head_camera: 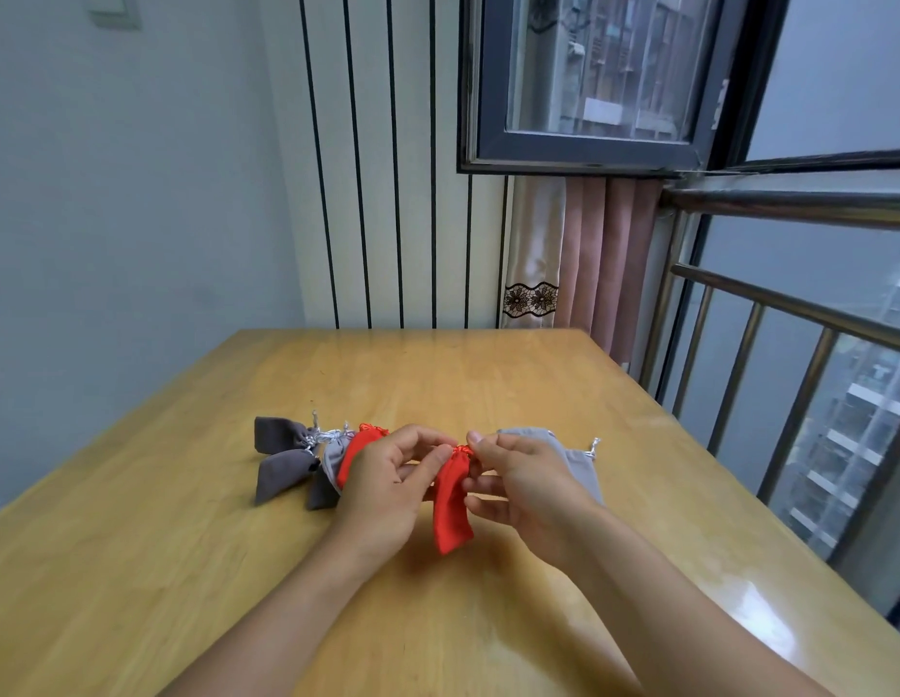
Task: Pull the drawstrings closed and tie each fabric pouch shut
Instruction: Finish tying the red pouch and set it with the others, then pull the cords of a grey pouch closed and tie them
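Both hands pinch the red pouch at its gathered neck. Left grip and right grip hold it above the counter

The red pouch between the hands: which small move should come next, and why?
Probably pull the cord ends apart to tighten the knot. Both hands, left and right, pinch at the gathered neck of the red pouch, which already looks cinched.

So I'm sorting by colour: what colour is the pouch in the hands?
Red pouch, clearest in the head view.
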`<state>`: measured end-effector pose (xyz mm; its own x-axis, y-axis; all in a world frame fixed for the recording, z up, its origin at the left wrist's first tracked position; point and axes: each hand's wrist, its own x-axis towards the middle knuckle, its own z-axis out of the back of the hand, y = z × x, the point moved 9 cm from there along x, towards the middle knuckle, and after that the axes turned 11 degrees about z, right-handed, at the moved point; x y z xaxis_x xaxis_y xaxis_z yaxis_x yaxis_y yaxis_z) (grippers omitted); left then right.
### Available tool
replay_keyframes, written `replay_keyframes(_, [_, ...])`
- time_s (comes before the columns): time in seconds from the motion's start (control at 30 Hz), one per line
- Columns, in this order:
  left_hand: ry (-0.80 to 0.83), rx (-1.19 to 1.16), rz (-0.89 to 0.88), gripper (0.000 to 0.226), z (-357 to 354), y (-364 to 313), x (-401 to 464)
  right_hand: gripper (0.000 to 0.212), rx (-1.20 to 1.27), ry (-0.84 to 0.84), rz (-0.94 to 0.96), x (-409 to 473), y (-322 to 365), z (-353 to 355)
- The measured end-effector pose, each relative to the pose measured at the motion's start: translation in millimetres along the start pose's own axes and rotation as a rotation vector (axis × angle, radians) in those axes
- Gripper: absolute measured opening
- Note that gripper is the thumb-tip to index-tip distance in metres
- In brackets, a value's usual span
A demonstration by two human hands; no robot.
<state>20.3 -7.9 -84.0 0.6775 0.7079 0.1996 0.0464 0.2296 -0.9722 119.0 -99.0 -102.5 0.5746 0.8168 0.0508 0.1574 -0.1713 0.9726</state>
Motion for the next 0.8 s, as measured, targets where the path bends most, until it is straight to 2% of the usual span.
replay_keyframes(0.13, [-0.111, -0.021, 0.02, 0.012, 10.0, 1.8, 1.9, 0.022, 0.001, 0.002, -0.008, 0.7, -1.1, 1.1])
replay_keyframes(0.3, [-0.226, -0.057, 0.05, 0.01, 12.9, 0.0, 3.5, 0.022, -0.05, -0.043, 0.111, 5.9, 10.9, 2.4])
replay_keyframes(0.43, [-0.002, -0.171, 0.175, 0.021, -3.6, 10.5, 2.6, 0.025, -0.096, -0.017, 0.107, 4.8, 3.8, 2.0])
replay_keyframes(0.5, [0.014, 0.003, 0.133, 0.026, 0.6, 11.9, 2.1, 0.028, -0.128, 0.048, 0.073, 5.9, -0.2, -1.0])
replay_keyframes(0.57, [-0.112, 0.163, 0.062, 0.029, 17.4, 5.3, 5.2, 0.035, -0.349, 0.009, 0.172, 15.5, 10.4, 14.9])
replay_keyframes(0.63, [-0.281, 0.336, -0.002, 0.029, 41.3, -7.1, 6.6, 0.035, -0.827, -0.183, 0.372, 23.8, 37.8, 47.9])
replay_keyframes(0.67, [-0.341, 0.462, -0.031, 0.028, 50.6, -12.8, 6.6, 0.042, -1.046, -0.269, 0.419, 26.3, 45.9, 63.5])
replay_keyframes(0.73, [-0.385, 0.699, -0.047, 0.026, 59.4, -14.7, 5.6, 0.064, -1.231, -0.297, 0.33, 34.1, 37.9, 87.7])
replay_keyframes(0.8, [-0.408, 0.813, -0.052, 0.025, 61.0, -12.3, 4.1, 0.064, -1.258, -0.215, 0.189, 42.8, 18.5, 97.0])
